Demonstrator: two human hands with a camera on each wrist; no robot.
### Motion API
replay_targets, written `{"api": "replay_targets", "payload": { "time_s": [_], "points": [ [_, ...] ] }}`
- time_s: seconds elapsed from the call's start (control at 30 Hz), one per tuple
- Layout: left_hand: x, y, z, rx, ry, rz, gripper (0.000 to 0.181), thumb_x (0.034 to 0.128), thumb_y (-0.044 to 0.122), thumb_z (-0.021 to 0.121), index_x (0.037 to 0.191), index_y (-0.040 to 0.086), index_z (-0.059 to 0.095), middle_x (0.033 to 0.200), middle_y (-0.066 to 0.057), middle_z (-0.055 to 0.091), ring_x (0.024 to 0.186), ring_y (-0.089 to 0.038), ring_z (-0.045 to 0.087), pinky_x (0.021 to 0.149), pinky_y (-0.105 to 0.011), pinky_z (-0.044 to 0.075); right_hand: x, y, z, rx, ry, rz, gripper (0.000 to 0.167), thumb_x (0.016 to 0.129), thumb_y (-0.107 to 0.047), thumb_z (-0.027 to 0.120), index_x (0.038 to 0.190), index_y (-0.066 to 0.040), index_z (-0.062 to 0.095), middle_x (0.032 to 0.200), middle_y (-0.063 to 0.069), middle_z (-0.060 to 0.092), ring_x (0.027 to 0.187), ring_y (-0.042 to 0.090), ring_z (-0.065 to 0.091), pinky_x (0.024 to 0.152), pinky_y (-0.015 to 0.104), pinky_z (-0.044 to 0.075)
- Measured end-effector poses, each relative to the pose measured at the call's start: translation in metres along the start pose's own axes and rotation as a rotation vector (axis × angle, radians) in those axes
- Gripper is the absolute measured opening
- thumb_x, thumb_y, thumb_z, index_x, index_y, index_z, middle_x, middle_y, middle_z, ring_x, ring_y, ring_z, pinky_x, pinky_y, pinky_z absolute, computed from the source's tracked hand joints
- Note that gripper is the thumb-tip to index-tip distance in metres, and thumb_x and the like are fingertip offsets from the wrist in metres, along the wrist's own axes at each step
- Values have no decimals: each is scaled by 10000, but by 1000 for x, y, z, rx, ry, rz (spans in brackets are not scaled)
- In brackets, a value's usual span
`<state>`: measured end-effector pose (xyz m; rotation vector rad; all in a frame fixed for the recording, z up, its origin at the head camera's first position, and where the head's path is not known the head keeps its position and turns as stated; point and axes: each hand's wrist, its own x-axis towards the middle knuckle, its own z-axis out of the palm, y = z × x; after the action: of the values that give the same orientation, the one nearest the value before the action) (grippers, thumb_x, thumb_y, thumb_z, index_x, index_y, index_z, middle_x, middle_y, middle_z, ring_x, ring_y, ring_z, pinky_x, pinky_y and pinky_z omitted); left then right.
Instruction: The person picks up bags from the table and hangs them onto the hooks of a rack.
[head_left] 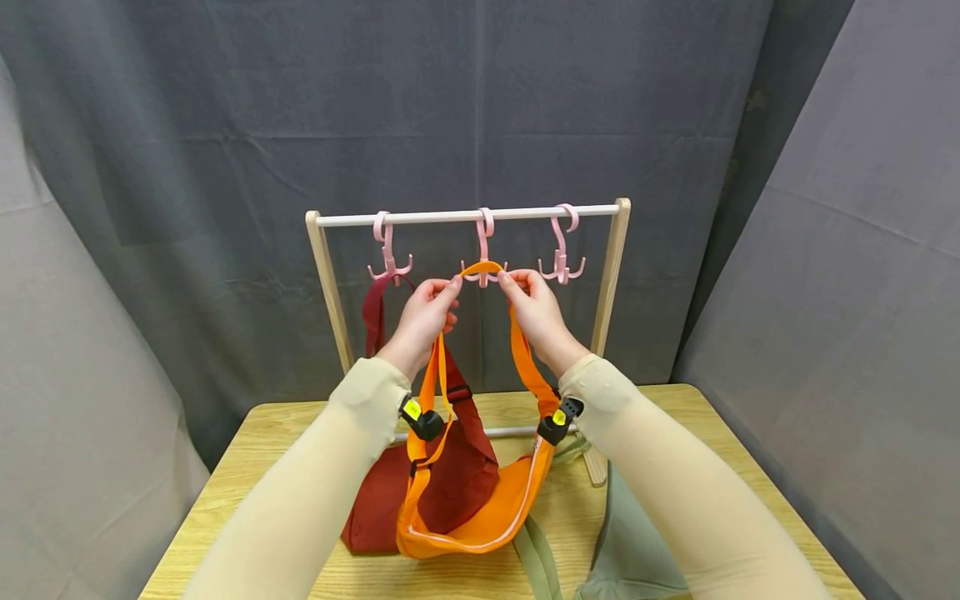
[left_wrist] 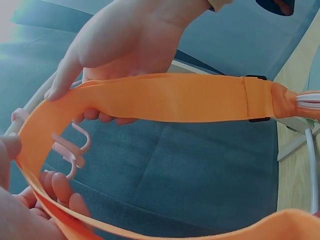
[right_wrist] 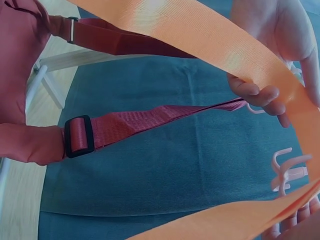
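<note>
An orange shoulder bag (head_left: 480,521) hangs from both hands by its strap (head_left: 482,267), its body low above the table. My left hand (head_left: 427,315) pinches the strap on one side, and my right hand (head_left: 537,315) pinches it on the other, thumbs facing each other. Between them the strap arches in front of the middle pink hook (head_left: 482,237); whether it touches the prongs I cannot tell. In the left wrist view, the wide strap (left_wrist: 175,97) runs from the fingers to a black buckle. Behind, a dark red bag (head_left: 378,508) hangs from the left pink hook (head_left: 388,250).
The pink hooks hang from a white bar (head_left: 438,217) between wooden posts (head_left: 611,275). At the right, another pink hook (head_left: 560,250) carries nothing. A grey-green bag (head_left: 633,542) lies on the wooden table (head_left: 262,442), partly behind my right sleeve. Grey cloth surrounds the table.
</note>
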<state>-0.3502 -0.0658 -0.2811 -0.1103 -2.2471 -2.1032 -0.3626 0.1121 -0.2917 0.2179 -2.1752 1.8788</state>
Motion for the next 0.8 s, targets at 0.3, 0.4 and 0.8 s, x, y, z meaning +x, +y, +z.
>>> {"api": "replay_targets", "payload": {
  "time_s": [0.3,0.4,0.8],
  "points": [
    [1,-3,-1,14,-1,-29,422,1033,427,605,1284,91,562,1018,-55,580,782,-174,540,804,-291,489,1,4,0,-26,-11,11,426,1057,-368,581,1280,-8,538,1027,65,516,932,216,501,820,254,434],
    [1,-4,-2,25,-2,-35,430,1034,434,601,1294,94,562,1035,-66,584,781,-176,539,786,-274,478,1,5,0,-35,-12,13,429,1055,-375,582,1276,-9,540,1028,65,514,927,214,495,818,260,425],
    [2,-6,-1,34,-18,-74,469,1029,462,598,1326,101,568,1114,-109,605,769,-164,536,798,-287,472,1,5,0,-42,-20,61,458,1053,-402,579,1295,-16,531,1026,66,490,925,219,469,798,275,394]
  ]
}}
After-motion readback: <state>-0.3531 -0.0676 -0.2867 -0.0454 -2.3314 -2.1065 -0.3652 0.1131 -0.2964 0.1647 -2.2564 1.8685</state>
